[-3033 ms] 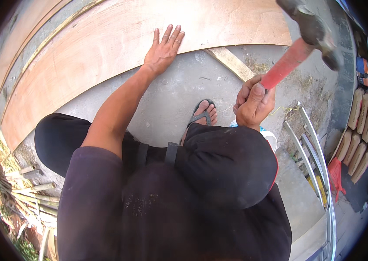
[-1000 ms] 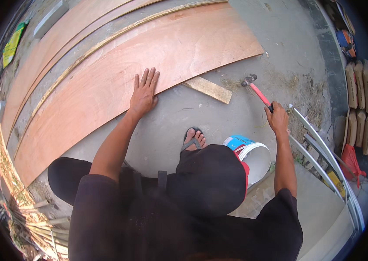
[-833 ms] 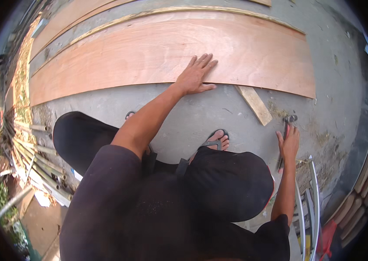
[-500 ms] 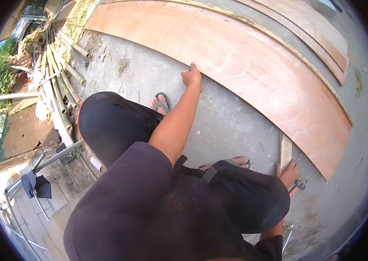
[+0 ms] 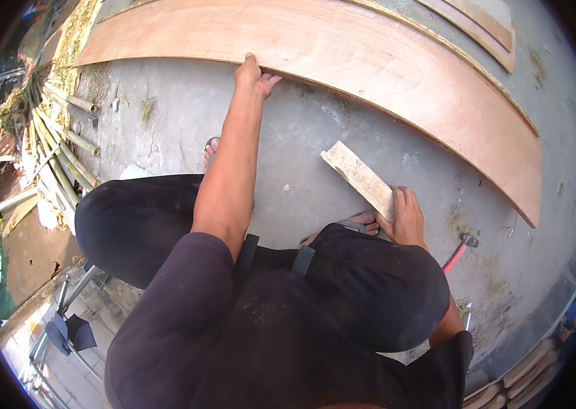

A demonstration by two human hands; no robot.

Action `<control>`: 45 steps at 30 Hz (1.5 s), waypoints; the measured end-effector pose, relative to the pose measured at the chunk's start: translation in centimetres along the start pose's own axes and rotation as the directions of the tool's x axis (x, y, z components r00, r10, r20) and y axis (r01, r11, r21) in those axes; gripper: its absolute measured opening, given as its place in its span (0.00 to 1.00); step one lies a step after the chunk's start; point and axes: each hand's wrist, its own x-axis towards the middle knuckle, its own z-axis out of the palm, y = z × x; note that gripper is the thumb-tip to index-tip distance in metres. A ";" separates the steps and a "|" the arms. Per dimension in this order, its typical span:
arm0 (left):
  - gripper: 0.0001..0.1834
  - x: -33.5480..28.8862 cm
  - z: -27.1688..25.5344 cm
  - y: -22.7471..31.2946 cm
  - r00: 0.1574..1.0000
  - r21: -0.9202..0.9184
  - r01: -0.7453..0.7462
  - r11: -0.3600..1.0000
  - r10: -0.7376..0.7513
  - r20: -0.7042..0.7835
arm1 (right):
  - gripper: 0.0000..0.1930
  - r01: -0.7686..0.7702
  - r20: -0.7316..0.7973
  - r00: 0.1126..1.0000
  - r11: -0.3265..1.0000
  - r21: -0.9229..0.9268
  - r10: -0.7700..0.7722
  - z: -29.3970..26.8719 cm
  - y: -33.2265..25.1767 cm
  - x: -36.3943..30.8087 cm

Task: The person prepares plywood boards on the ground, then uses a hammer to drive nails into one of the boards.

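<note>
My left hand (image 5: 254,73) grips the near edge of a long plywood board (image 5: 383,75), thumb on top and fingers beneath. That edge looks slightly raised off the concrete. In my right hand (image 5: 407,217) is the near end of a short, pale wood block (image 5: 359,176), held beside my right foot. Its other end points up and left, apart from the board. A hammer (image 5: 457,253) with a red handle lies just right of my right hand, its lower part hidden behind my knee.
Bamboo poles (image 5: 63,150) are piled at the left. More wooden boards (image 5: 479,31) lie at the far right. A folding metal frame (image 5: 63,334) stands at the lower left. Stacked curved pieces (image 5: 530,375) sit at the lower right. Concrete floor (image 5: 288,163) lies around my feet.
My right hand has drawn the wood block out from under the board's edge and swung it toward me. The left hand still holds the edge, which looks more lifted. The view has shifted.
</note>
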 end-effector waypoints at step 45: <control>0.51 9.6 -8.0 -1.3 0.870 0.006 -0.144 0.990 0.130 -0.475 | 0.35 -0.139 -0.111 0.986 0.980 -0.142 0.124 9.8 -6.3 7.6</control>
